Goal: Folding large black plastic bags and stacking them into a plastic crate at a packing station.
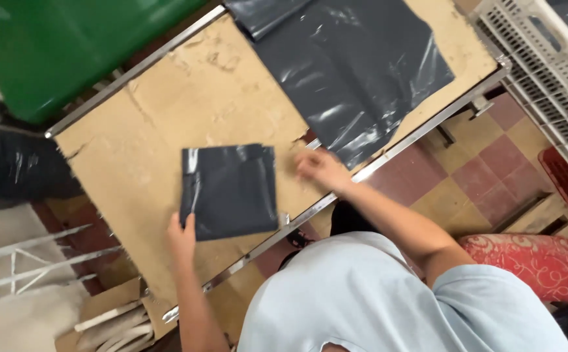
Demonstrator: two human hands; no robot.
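A folded dark grey plastic bag (230, 190) lies on a worn cardboard-topped table (166, 117) with a metal frame. My left hand (183, 238) rests on the folded bag's near left corner, thumb on top of it. My right hand (321, 169) is blurred. It hovers over the table's near edge, just right of the folded bag, fingers apart and holding nothing. A larger dark grey plastic bag (355, 72) lies spread flat at the table's far right, close beyond my right hand.
A green bin (56, 45) stands beyond the table's far left corner. A white slatted plastic crate (544, 78) is at the right. A red patterned cushion (538, 261) sits on the tiled floor at the lower right. White metal bars (29, 261) and black plastic (10, 169) are at the left.
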